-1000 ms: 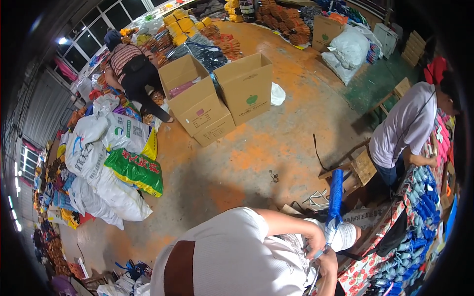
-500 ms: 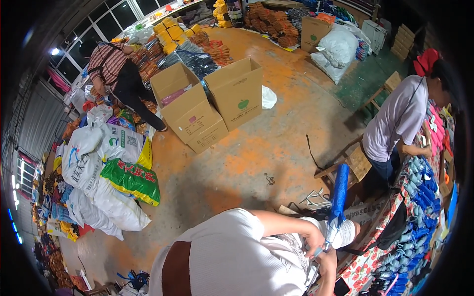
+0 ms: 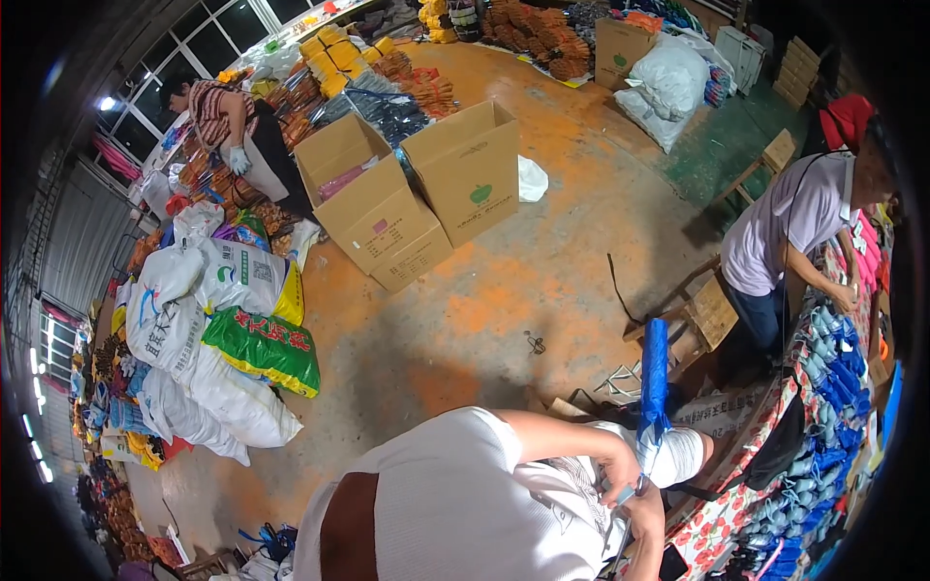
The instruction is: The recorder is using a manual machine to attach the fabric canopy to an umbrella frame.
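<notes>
A long, shiny blue tube-shaped bundle [image 3: 655,373] stands nearly upright above my lap, its lower end crumpled and paler; I cannot tell its kind. My left hand [image 3: 620,476] is closed around that lower end. Just below it, my right hand [image 3: 647,513] is closed too, fingers pinched at the base of the bundle. A small pale blue bit [image 3: 626,494] shows between the hands. My fingers hide the rest of the bundle's lower end.
A flower-patterned cloth [image 3: 712,523] covers the table on my right, heaped with blue and grey bundles [image 3: 819,416]. A co-worker [image 3: 790,213] stands at it; another person [image 3: 232,145] is far left. Wooden stool [image 3: 712,315], cardboard boxes [image 3: 465,179] and stuffed sacks [image 3: 208,368] stand around the floor.
The blue bundle has tipped slightly left, more upright; both hands stay at its base. The far-left person has straightened up, and the right co-worker's arm has moved over the heap.
</notes>
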Motion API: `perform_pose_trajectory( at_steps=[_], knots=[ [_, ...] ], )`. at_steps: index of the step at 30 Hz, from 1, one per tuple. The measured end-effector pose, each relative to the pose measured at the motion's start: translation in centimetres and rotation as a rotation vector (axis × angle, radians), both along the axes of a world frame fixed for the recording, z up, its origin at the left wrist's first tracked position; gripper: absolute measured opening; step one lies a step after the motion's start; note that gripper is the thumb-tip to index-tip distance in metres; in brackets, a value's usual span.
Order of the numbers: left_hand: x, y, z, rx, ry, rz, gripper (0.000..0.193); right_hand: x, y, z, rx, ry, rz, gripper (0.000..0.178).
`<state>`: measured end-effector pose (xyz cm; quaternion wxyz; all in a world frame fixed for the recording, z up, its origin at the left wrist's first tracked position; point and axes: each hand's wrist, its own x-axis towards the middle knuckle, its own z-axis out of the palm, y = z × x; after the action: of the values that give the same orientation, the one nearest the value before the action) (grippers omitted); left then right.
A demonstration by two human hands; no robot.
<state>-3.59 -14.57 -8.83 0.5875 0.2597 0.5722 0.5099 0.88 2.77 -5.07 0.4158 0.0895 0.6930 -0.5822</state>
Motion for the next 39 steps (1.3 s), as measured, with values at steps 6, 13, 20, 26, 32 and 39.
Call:
perform_pose_trajectory(
  at_steps=[6, 13, 20, 26, 32, 39],
  knots=[
    [0.0, 0.3, -1.3, 0.014, -0.054, 0.022, 0.025, 0.3, -1.5, 1.6, -0.025, -0.004, -0.109, 0.024],
    [-0.3, -0.1, -0.7, 0.002, -0.128, 0.041, 0.022, 0.3, -0.7, 1.4, -0.065, -0.109, -0.262, 0.035],
    [-0.4, 0.8, -1.1, 0.000, -0.043, 0.005, 0.021, 0.8, -1.4, 1.7, 0.001, -0.087, -0.262, 0.026],
    [1.1, 1.3, 1.6, -0.037, 0.302, -0.035, 0.023, 2.5, 1.1, 0.8, 0.037, -0.010, -0.164, 0.033],
    [2.1, 0.5, 2.4, 0.069, 0.462, 0.227, 0.027, 2.6, -1.0, 4.3, 0.531, 0.305, -0.136, 0.034],
    [1.5, 4.7, 5.0, 0.229, 0.494, 0.337, 0.025, 4.1, 2.4, 5.4, 0.209, 0.338, -0.739, 0.020]
  ],
)
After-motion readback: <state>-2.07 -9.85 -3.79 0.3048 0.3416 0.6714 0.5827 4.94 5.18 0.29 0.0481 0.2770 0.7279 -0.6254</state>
